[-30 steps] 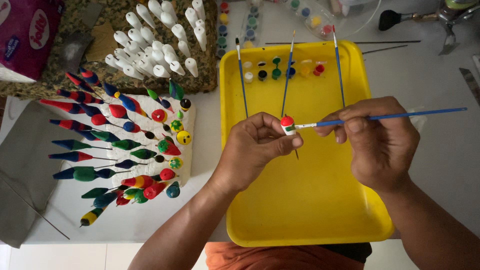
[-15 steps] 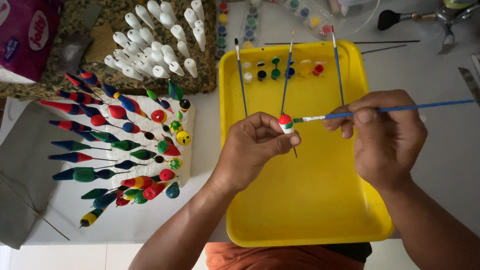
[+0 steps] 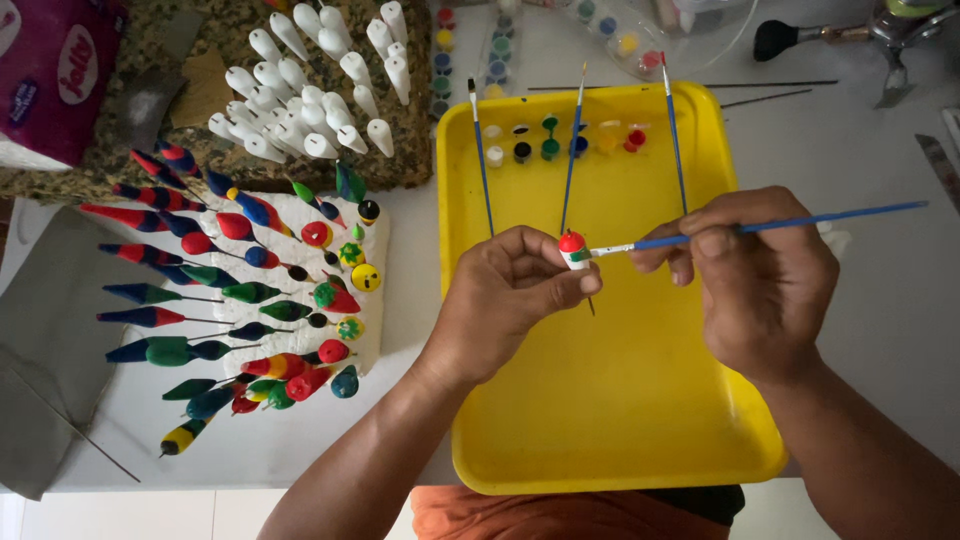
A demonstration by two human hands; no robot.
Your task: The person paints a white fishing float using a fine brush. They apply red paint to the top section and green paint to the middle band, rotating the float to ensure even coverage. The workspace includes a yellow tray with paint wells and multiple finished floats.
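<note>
Float bead: a small white bead with a red cap (image 3: pixel 572 247) sits on a thin wire, pinched between thumb and forefinger above the yellow tray (image 3: pixel 620 420)
Painted floats: to our left, finished pieces (image 3: pixel 250 300) stand on wires in a white foam block, close together; a stray elbow could knock them, we judge
Unpainted floats: white blanks (image 3: pixel 310 80) wait in the speckled block behind
Left hand: our left hand (image 3: pixel 505 300) is clenched around the bead's wire; if the pinch turns, wet colour could reach the fingertips
Brush: the blue-handled brush (image 3: pixel 760 225) touches the bead's side with a green tip; too much pressure might smear into the red cap
Right hand: our right hand (image 3: pixel 765 280) grasps the brush mid-handle; a tremor could break the band's edge
Paint pots: small pots (image 3: pixel 560 140) and three spare brushes lie at the tray's far end; a loose sleeve could tip them
</note>
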